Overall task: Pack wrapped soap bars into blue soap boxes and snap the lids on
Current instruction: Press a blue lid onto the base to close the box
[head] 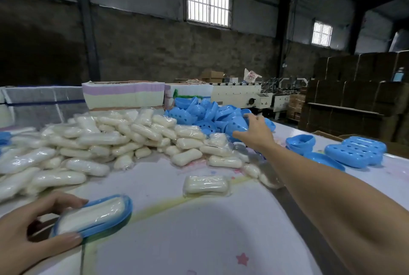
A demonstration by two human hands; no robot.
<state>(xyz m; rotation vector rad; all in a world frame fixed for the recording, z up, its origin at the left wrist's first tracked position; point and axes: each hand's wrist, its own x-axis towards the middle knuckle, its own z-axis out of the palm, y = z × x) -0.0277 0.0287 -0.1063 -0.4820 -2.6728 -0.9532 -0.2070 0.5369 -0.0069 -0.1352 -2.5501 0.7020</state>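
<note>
The step in hand looks like fetching a lid. The left hand [33, 228] pinches a blue soap box [104, 219] between thumb and fingers at the near left of the table [199, 230]; a wrapped soap bar [93, 214] already lies in its tray, with no lid on it. The right hand [254, 133] reaches far across to the heap of blue lids [210, 113], fingers spread and curving over one piece; whether it has actually closed on that piece is hard to tell from this angle.

The next move calls for lifting a single lid free of the tangled heap, carrying it to the filled box and pressing it down square until it snaps.

Around: a big pile of wrapped soap bars [88, 142] fills the left and middle, and one loose bar [207, 185] lies alone between the hands, right along the likely return path. Stacked blue trays [354, 151] sit at the right edge. Lids nest loosely, so two may come up together.
</note>
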